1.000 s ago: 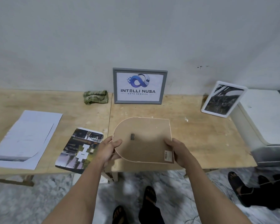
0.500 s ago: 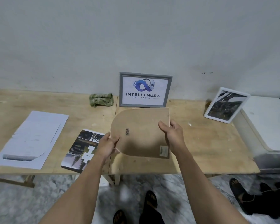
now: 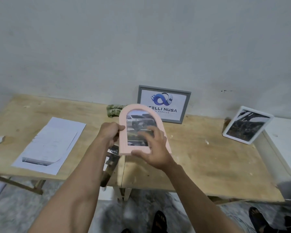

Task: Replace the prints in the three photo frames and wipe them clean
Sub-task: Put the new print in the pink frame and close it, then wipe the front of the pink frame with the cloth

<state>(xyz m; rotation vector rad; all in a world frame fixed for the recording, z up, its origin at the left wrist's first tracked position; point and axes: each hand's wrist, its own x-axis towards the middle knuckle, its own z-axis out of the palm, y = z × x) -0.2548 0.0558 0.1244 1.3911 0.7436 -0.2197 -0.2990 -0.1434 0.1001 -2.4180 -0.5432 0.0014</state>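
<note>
Arched pink frame [image 3: 143, 130]: print fitted, upright, left hand [image 3: 110, 133] gripping its edge, right hand [image 3: 154, 148] open across glass; wiping outstanding, cloth [image 3: 114, 110] at worktop [image 3: 208, 162] rear

Three photo frames: one pink arched frame [image 3: 142, 132], one grey frame [image 3: 164, 103], one white frame [image 3: 247, 124]
One green cloth [image 3: 114, 110]
One loose photo print [image 3: 111, 161], partly hidden
White paper sheets [image 3: 50, 145], stacked, number unclear
Two wooden tables [image 3: 217, 162]
Two hands: left hand [image 3: 110, 132], right hand [image 3: 154, 147]
</note>
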